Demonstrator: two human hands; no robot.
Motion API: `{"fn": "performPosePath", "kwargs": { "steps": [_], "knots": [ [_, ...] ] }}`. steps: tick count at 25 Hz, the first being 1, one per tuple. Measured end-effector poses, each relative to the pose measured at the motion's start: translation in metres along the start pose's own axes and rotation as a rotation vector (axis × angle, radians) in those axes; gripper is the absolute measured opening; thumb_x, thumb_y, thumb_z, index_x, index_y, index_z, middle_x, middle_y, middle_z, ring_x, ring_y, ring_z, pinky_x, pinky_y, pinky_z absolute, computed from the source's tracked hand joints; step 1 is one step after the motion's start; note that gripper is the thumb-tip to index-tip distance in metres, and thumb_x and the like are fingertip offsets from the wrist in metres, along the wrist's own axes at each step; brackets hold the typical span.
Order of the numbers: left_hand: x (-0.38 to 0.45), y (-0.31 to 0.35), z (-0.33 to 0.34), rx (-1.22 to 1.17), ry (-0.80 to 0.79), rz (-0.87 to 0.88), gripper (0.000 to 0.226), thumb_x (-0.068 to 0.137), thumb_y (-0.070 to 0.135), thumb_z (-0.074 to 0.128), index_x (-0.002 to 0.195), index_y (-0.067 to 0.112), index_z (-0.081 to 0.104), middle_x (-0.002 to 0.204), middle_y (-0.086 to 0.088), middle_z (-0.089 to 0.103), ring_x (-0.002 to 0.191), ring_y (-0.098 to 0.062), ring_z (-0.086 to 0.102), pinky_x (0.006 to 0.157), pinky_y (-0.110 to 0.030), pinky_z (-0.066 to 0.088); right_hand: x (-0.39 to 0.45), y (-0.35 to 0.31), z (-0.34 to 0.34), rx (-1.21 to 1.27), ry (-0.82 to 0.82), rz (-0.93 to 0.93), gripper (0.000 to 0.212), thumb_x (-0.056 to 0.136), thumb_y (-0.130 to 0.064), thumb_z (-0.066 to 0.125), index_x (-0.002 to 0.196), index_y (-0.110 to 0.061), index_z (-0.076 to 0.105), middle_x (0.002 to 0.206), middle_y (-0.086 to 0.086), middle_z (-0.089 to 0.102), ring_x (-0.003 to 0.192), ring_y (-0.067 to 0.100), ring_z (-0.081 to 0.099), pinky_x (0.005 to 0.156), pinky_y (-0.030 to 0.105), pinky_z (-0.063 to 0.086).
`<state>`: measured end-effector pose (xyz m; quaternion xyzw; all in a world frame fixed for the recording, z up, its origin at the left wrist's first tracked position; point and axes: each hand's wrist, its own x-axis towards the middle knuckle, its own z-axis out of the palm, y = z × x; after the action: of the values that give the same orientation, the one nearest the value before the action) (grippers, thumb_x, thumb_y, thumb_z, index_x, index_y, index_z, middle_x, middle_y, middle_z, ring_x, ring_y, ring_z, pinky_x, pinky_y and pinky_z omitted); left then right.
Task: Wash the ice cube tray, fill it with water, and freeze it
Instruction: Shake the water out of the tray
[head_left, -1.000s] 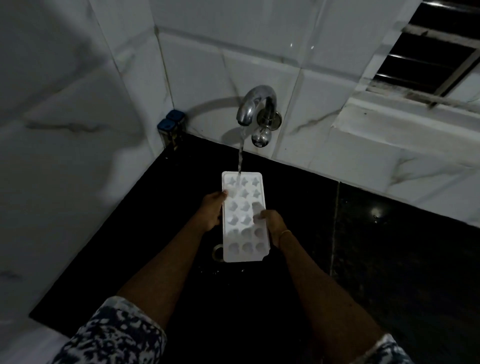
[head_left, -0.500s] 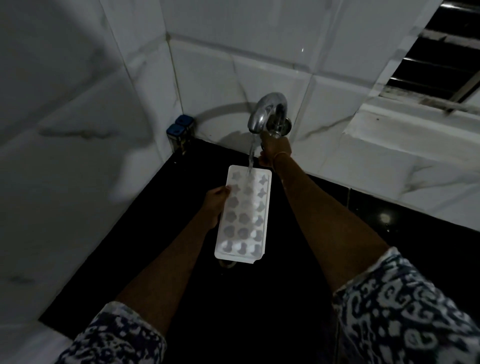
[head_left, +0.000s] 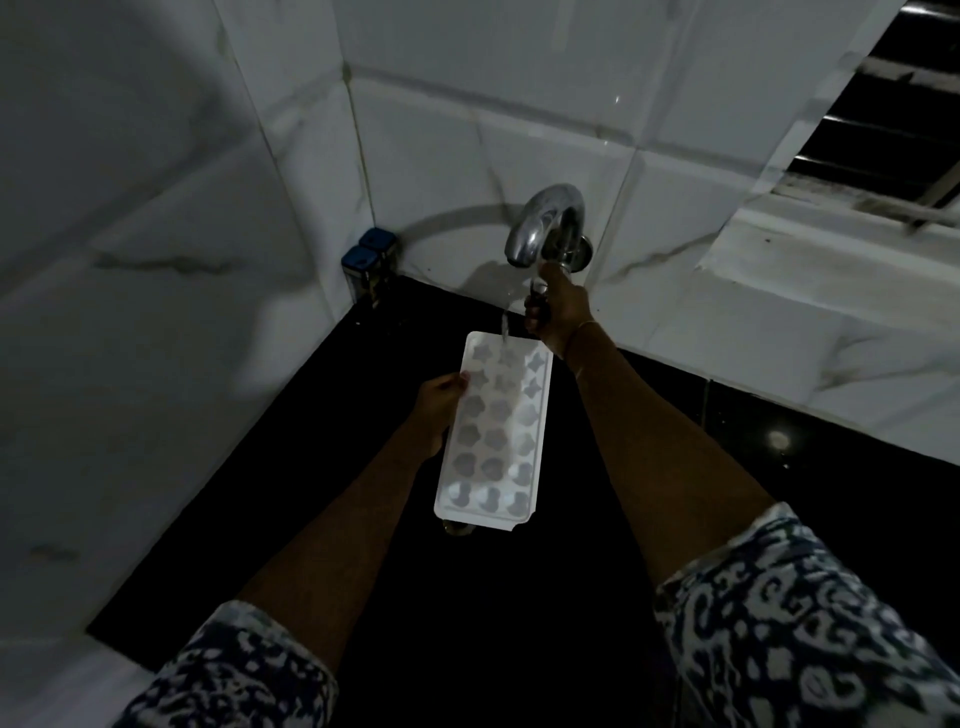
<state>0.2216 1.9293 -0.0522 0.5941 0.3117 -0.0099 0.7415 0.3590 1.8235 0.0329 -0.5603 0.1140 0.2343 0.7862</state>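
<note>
Left hand fingers grip the white ice cube tray. Water falls into its far cups. Right hand fingers grip the tap handle.

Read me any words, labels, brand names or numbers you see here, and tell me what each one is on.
None can be read.
Ice cube tray: plain white, no lettering shows.
Tap: bare metal, no brand mark visible.
Two blue-lidded containers in the corner: too dark and small to tell if they carry labels.
</note>
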Motion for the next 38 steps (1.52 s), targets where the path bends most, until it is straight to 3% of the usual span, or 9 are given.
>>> {"fn": "performPosePath", "kwargs": {
  "steps": [4, 9, 14, 18, 21, 28, 31, 35, 38],
  "knots": [
    [-0.001, 0.002, 0.001, -0.015, -0.010, 0.001, 0.037, 0.099, 0.018, 0.047, 0.127, -0.006, 0.053, 0.117, -0.023, 0.062, 0.093, -0.034, 0.063, 0.083, -0.044, 0.052, 0.000, 0.001, -0.005, 0.036, -0.091, 0.037, 0.036, 0.093, -0.028, 0.049, 0.060, -0.019, 0.040, 0.044, -0.006, 0.038, 0.043, 0.009, 0.029, 0.038, 0.013, 0.019],
    [-0.006, 0.002, -0.001, 0.022, 0.010, 0.060, 0.036, 0.098, 0.014, 0.048, 0.128, -0.005, 0.054, 0.126, -0.025, 0.058, 0.101, -0.036, 0.062, 0.087, -0.044, 0.052, -0.014, 0.006, 0.001, 0.020, -0.015, 0.051, 0.034, 0.091, -0.044, 0.052, 0.068, -0.018, 0.049, 0.041, -0.004, 0.042, 0.035, 0.010, 0.030, 0.037, 0.015, 0.022],
    [-0.017, -0.003, 0.000, -0.025, 0.044, 0.114, 0.032, 0.093, 0.011, 0.058, 0.124, 0.004, 0.059, 0.110, -0.012, 0.065, 0.086, -0.024, 0.065, 0.067, -0.030, 0.058, -0.050, 0.090, -0.016, -0.733, 0.114, -0.083, 0.045, 0.081, -0.045, 0.054, 0.096, -0.003, 0.060, 0.092, 0.015, 0.059, 0.087, 0.032, 0.060, 0.075, 0.038, 0.051],
    [-0.020, -0.001, 0.006, 0.038, 0.237, 0.067, 0.039, 0.078, 0.017, 0.077, 0.113, 0.006, 0.065, 0.112, -0.017, 0.068, 0.096, -0.032, 0.067, 0.073, -0.038, 0.057, -0.097, 0.139, -0.024, -0.855, -0.074, -0.066, 0.026, 0.086, -0.032, 0.060, 0.101, -0.010, 0.058, 0.093, 0.009, 0.062, 0.087, 0.026, 0.060, 0.065, 0.027, 0.043],
    [-0.030, 0.002, 0.012, -0.010, 0.235, -0.007, 0.035, 0.080, 0.015, 0.075, 0.113, 0.010, 0.064, 0.111, -0.015, 0.067, 0.084, -0.030, 0.068, 0.068, -0.040, 0.060, -0.109, 0.148, -0.034, -0.921, -0.033, -0.116, 0.037, 0.087, -0.024, 0.059, 0.120, -0.008, 0.053, 0.112, 0.014, 0.063, 0.101, 0.030, 0.061, 0.076, 0.024, 0.042],
    [-0.056, -0.020, -0.010, 0.139, 0.173, -0.046, 0.038, 0.088, 0.021, 0.065, 0.119, -0.001, 0.060, 0.113, -0.015, 0.065, 0.087, -0.025, 0.064, 0.069, -0.026, 0.053, -0.107, 0.143, -0.061, -0.186, 0.040, 0.177, 0.049, 0.081, -0.010, 0.065, 0.125, 0.007, 0.053, 0.119, 0.024, 0.059, 0.094, 0.038, 0.060, 0.076, 0.039, 0.051],
    [-0.071, -0.039, -0.015, 0.089, 0.081, -0.166, 0.043, 0.086, 0.024, 0.068, 0.118, -0.004, 0.060, 0.114, -0.022, 0.065, 0.092, -0.032, 0.067, 0.075, -0.037, 0.057, -0.115, 0.151, -0.070, -0.114, -0.041, 0.269, 0.059, 0.085, -0.020, 0.059, 0.138, 0.000, 0.042, 0.135, 0.028, 0.049, 0.103, 0.041, 0.055, 0.080, 0.044, 0.050],
    [-0.084, -0.045, -0.019, 0.056, 0.071, -0.120, 0.039, 0.086, 0.009, 0.068, 0.117, -0.012, 0.059, 0.117, -0.029, 0.063, 0.104, -0.039, 0.064, 0.091, -0.051, 0.052, -0.127, 0.147, -0.072, -0.044, -0.077, 0.279, 0.045, 0.085, -0.018, 0.056, 0.128, -0.006, 0.049, 0.114, 0.021, 0.058, 0.090, 0.036, 0.057, 0.079, 0.047, 0.049],
    [-0.089, -0.045, -0.016, 0.042, 0.066, -0.115, 0.035, 0.086, 0.007, 0.066, 0.113, -0.014, 0.060, 0.112, -0.027, 0.064, 0.091, -0.036, 0.066, 0.084, -0.047, 0.055, -0.103, 0.176, -0.086, -0.116, -0.019, 0.282, 0.083, 0.057, -0.031, 0.076, 0.131, -0.004, 0.050, 0.123, 0.022, 0.059, 0.104, 0.042, 0.059, 0.089, 0.056, 0.050]
  ]
}}
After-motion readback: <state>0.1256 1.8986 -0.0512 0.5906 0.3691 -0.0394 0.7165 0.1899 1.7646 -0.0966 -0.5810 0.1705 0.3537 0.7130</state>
